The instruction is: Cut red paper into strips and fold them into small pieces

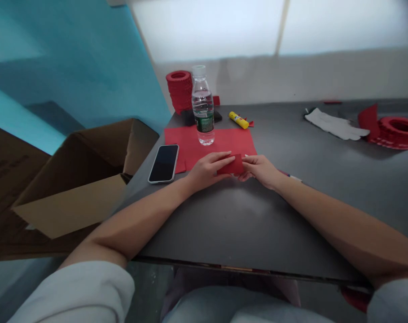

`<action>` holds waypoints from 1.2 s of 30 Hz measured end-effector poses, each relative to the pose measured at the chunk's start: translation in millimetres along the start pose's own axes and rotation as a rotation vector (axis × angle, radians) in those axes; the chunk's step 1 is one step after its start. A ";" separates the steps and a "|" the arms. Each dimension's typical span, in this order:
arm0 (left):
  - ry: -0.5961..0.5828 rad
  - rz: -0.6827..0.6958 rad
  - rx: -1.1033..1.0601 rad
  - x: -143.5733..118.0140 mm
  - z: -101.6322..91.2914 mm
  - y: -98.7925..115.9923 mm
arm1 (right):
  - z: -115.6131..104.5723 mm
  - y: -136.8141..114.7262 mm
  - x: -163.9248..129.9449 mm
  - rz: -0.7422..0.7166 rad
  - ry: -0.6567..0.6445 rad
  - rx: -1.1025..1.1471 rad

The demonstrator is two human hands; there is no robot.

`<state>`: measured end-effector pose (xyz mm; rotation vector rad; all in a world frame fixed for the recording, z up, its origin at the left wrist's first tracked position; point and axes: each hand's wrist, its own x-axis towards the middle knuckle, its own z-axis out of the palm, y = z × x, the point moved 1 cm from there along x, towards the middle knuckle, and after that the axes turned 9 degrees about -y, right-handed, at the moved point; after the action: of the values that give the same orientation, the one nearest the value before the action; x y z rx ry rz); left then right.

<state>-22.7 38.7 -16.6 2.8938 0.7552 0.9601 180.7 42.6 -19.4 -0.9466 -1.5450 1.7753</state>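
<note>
**Red slip held between both hands, centre frame**

Noted at centre of frame: small red slip (pixel 231 165), long axis running left to right across the picture, tilted slightly up at its right end. Left hand (pixel 208 169) closed on the slip's left end, fingers laid along the top edge. Right hand (pixel 260 170) closed on the right end, fingertips pinching. Both hands touching the slip, neither nearer than the other; slip lying directly between them, just above the table (pixel 251 215).

Just beyond the hands: red sheet (pixel 190 140) flat on the table, bottle (pixel 203 107) upright on it. Phone (pixel 164 163) face up, left of the left hand, near the table's edge. Glue stick (pixel 238 120) lying behind the sheet. Red stack (pixel 179 89) at upper centre, against the wall. Glove (pixel 335 124) and second red ring pile (pixel 397 131) at right of frame, well apart. Open carton (pixel 79 179) at left, off the table.

Surface dark grey, matt, flat. Blue panel at upper left, pale wall behind.
</note>
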 end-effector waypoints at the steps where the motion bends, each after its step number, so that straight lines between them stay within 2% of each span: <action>1: -0.008 0.002 0.014 -0.1 0.0 0.0 | 0.8 -0.5 -0.2 -0.002 0.013 -0.015; 8: -0.058 0.012 0.101 -0.5 -0.4 0.0 | 6.8 -5.4 -2.4 0.004 0.110 -0.070; 15: -0.040 0.044 0.134 0.0 1.5 0.8 | 5.7 -4.4 -2.8 -0.024 0.108 -0.088; 22: -0.044 0.046 0.190 0.3 1.2 -1.4 | 3.1 1.5 1.9 0.011 0.087 -0.065; 28: -0.126 0.028 0.280 -0.7 -0.7 -5.7 | 2.6 -0.5 2.5 -0.096 0.212 -0.112; 30: -0.144 0.024 0.253 0.5 -1.4 -3.8 | 2.9 -2.6 1.5 -0.096 0.210 -0.156; 32: -0.107 -0.014 0.190 2.2 -2.1 -1.8 | 1.9 -4.0 0.9 -0.100 0.214 -0.183; 36: 0.016 -0.253 -0.135 2.8 -0.6 -6.5 | -4.9 -3.3 2.3 -0.154 0.243 -0.337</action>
<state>-24.0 45.6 -15.5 2.6004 0.9858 0.9642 183.3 47.7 -16.8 -1.1216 -1.7341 1.2650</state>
